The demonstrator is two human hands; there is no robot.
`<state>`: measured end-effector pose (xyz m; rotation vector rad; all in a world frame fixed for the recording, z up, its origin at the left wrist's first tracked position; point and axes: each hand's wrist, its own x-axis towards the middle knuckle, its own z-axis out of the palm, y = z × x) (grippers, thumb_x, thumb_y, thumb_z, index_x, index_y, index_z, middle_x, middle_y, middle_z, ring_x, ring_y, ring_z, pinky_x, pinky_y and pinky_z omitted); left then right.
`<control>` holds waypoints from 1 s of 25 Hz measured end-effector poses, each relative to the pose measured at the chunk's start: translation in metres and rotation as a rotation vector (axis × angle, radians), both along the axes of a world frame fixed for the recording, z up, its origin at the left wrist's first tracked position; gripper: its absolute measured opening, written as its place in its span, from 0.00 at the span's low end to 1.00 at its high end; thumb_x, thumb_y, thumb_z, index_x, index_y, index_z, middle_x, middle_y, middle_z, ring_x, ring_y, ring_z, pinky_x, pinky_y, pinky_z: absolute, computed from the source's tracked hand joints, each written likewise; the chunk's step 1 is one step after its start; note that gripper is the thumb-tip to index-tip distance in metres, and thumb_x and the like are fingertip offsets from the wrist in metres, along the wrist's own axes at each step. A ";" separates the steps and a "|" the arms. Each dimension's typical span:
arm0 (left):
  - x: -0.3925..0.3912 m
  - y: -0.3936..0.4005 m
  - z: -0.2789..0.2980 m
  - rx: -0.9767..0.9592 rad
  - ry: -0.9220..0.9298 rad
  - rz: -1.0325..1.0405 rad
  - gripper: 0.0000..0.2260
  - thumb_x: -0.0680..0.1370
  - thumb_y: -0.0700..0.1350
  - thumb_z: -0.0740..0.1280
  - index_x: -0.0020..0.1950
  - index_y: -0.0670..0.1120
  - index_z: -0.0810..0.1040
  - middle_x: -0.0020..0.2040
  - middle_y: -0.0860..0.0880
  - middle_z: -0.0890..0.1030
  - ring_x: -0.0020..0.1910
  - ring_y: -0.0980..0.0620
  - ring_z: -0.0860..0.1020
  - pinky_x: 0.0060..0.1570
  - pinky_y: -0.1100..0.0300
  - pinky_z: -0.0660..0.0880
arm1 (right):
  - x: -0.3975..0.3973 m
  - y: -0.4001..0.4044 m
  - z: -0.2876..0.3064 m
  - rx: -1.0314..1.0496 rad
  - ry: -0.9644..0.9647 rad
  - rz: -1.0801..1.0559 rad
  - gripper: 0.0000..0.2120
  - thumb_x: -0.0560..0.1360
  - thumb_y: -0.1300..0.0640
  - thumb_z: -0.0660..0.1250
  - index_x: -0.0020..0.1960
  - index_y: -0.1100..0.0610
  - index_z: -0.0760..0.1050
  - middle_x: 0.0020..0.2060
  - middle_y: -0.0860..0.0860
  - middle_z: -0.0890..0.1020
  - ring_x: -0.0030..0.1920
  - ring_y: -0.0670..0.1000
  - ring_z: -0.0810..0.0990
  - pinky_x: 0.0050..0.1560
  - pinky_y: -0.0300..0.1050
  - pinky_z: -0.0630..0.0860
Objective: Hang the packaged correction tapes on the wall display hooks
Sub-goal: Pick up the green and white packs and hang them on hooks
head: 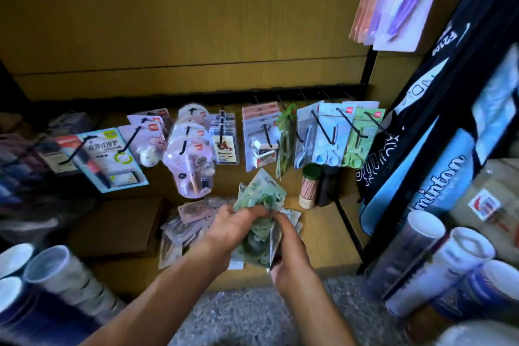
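Observation:
Both my hands hold a bunch of green packaged correction tapes (259,199) low over the shelf. My left hand (234,226) grips the bunch from the left and top. My right hand (289,253) pinches the lower packs from the right. A few green packs (285,137) hang on a black wall hook (289,121) just above. Pink and beige packs (186,222) lie in a loose pile on the shelf left of my hands.
Other hooks on the wall rail carry blue and green scissor cards (334,135), clip cards (259,137), clear blister packs (193,160) and a pen card (112,160). A toothpick jar (309,188) stands on the shelf. Badminton bags (438,149) lean right; shuttle tubes (421,258) flank both sides.

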<state>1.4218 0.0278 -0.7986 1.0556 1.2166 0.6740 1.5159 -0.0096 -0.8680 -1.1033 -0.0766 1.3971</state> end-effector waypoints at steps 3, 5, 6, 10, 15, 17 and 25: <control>0.008 -0.004 0.029 -0.050 -0.181 -0.129 0.36 0.57 0.48 0.80 0.62 0.39 0.76 0.48 0.38 0.86 0.45 0.40 0.86 0.45 0.46 0.83 | 0.014 -0.031 0.043 0.035 -0.173 -0.119 0.32 0.61 0.39 0.78 0.60 0.55 0.80 0.49 0.57 0.86 0.49 0.60 0.86 0.54 0.57 0.80; 0.012 -0.006 0.049 -0.038 -0.275 -0.196 0.36 0.58 0.47 0.79 0.64 0.38 0.75 0.51 0.37 0.85 0.47 0.39 0.85 0.43 0.49 0.82 | 0.022 -0.051 0.071 0.095 -0.252 -0.160 0.37 0.56 0.39 0.81 0.62 0.50 0.76 0.51 0.55 0.86 0.51 0.58 0.86 0.55 0.58 0.80; 0.014 -0.009 0.058 -0.017 -0.310 -0.223 0.36 0.59 0.47 0.78 0.65 0.39 0.75 0.52 0.38 0.85 0.48 0.39 0.85 0.42 0.51 0.81 | 0.027 -0.061 0.083 0.144 -0.313 -0.198 0.36 0.56 0.41 0.82 0.61 0.48 0.76 0.52 0.53 0.86 0.51 0.57 0.86 0.55 0.59 0.80; 0.017 -0.006 0.088 0.027 -0.456 -0.235 0.24 0.68 0.45 0.75 0.62 0.39 0.79 0.55 0.35 0.84 0.50 0.38 0.84 0.45 0.49 0.81 | 0.036 -0.082 0.139 0.251 -0.787 -0.368 0.27 0.62 0.53 0.82 0.55 0.46 0.72 0.43 0.45 0.85 0.42 0.42 0.84 0.41 0.37 0.78; 0.020 -0.003 0.105 0.027 -0.540 -0.177 0.14 0.73 0.46 0.69 0.56 0.41 0.84 0.52 0.39 0.86 0.49 0.40 0.84 0.51 0.49 0.79 | 0.050 -0.077 0.167 0.177 -1.228 -0.312 0.37 0.59 0.36 0.77 0.63 0.32 0.64 0.59 0.38 0.78 0.58 0.42 0.77 0.58 0.46 0.76; 0.022 -0.001 0.107 -0.003 -0.560 -0.158 0.15 0.74 0.46 0.69 0.57 0.41 0.83 0.52 0.38 0.85 0.50 0.38 0.84 0.52 0.46 0.80 | 0.055 -0.073 0.170 0.163 -1.316 -0.269 0.38 0.61 0.34 0.76 0.66 0.32 0.62 0.62 0.37 0.74 0.61 0.42 0.75 0.60 0.44 0.74; 0.043 0.015 0.117 0.048 -0.599 -0.105 0.17 0.74 0.43 0.70 0.62 0.42 0.79 0.51 0.37 0.85 0.49 0.36 0.84 0.49 0.44 0.81 | 0.110 -0.027 0.279 0.167 -1.691 -0.637 0.36 0.66 0.37 0.74 0.69 0.36 0.62 0.58 0.40 0.69 0.53 0.43 0.72 0.50 0.43 0.70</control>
